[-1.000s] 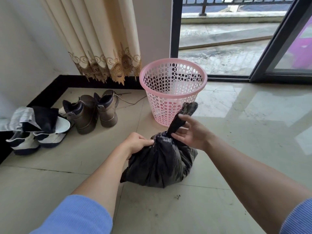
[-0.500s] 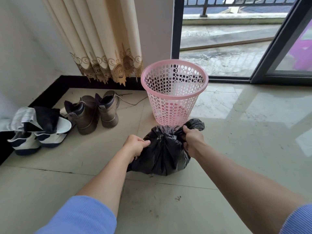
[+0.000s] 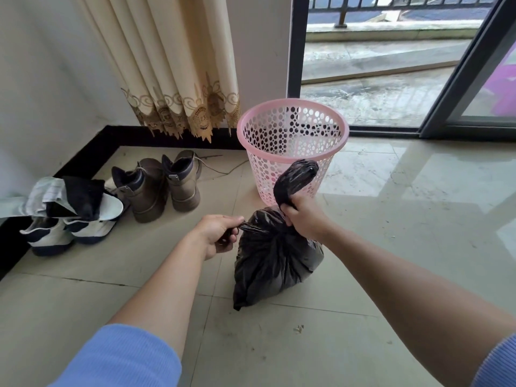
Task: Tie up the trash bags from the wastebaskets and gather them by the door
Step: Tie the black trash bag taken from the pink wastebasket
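Change: left hand (image 3: 220, 233) and right hand (image 3: 304, 216) have pulled apart since half a second ago, and a tail of the trash bag (image 3: 276, 263) now sticks up above the right fist.
Trash bag: black, full, on the tiled floor (image 3: 391, 247) just in front of the pink wastebasket (image 3: 262, 174).
Left hand: curled round a thin twisted strand of the bag's mouth, drawn leftward.
Right hand: clenched round the other gathered tail.
Nearby: brown boots (image 3: 162, 185) and white sneakers (image 3: 64, 233) at left, below a cream curtain (image 3: 173, 65); glass door (image 3: 391, 65) behind.
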### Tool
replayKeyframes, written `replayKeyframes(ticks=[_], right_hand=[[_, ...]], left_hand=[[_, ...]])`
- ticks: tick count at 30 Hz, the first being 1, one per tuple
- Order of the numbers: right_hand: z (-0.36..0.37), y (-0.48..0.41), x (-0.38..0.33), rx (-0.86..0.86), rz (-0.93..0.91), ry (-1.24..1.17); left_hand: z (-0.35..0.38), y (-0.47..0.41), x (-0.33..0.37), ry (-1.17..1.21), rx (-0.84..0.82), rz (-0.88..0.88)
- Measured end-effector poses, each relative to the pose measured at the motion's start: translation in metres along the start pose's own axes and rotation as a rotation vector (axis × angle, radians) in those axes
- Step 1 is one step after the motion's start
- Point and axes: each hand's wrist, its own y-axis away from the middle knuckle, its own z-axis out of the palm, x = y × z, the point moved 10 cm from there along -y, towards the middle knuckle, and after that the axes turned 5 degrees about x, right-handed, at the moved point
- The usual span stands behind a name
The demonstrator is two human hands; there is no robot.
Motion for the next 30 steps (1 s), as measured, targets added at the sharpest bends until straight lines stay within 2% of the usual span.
replayKeyframes(ticks=[1,3,5,8,12,14,16,18,19,20,22,23,25,27,28,30], right_hand=[[0.004,0.0,0.008,-0.031,0.002,0.174],[0.012,0.004,0.018,-0.1,0.002,0.377],[0.024,0.01,0.021,-0.196,0.001,0.466],[0.039,0.018,0.017,-0.3,-0.004,0.537],[0.033,0.016,0.005,-0.091,-0.081,0.662],[0.034,0.016,0.003,-0.062,-0.101,0.59],[0.038,0.018,0.005,-0.103,-0.104,0.516],[0.043,0.021,0.009,-0.155,-0.106,0.46],[0.045,0.022,0.01,-0.178,-0.103,0.438],[0.047,0.024,0.01,-0.196,-0.101,0.419],[0.054,0.027,0.008,-0.238,-0.107,0.361],[0.058,0.028,0.005,-0.268,-0.11,0.303],[0.059,0.03,0.0,-0.287,-0.096,0.137],[0.045,0.023,0.005,-0.183,-0.004,-0.031],[0.037,0.018,0.011,-0.131,0.065,-0.11],[0.031,0.015,0.028,-0.134,0.249,-0.243]], left_hand=[[0.0,0.001,0.005,0.06,-0.017,0.003],[-0.004,0.003,0.021,0.171,-0.013,0.064],[-0.006,0.009,0.044,0.203,-0.001,0.182],[0.007,0.023,0.073,0.13,-0.075,0.313],[0.027,0.036,0.094,0.066,-0.198,0.388],[0.018,0.03,0.096,0.131,-0.149,0.38],[-0.007,0.016,0.085,0.153,0.055,0.319],[-0.033,0.005,0.056,0.088,0.285,0.176],[-0.036,0.003,0.04,0.059,0.321,0.095],[-0.029,0.002,0.026,0.041,0.29,0.03],[-0.002,0.0,0.01,0.064,0.114,-0.022],[0.008,-0.001,0.011,0.121,0.051,-0.004],[0.011,-0.003,0.024,0.368,0.03,0.05],[-0.001,-0.008,0.038,0.586,0.065,0.104],[-0.004,-0.009,0.042,0.625,0.065,0.128],[-0.002,-0.005,0.042,0.666,0.017,0.144]])
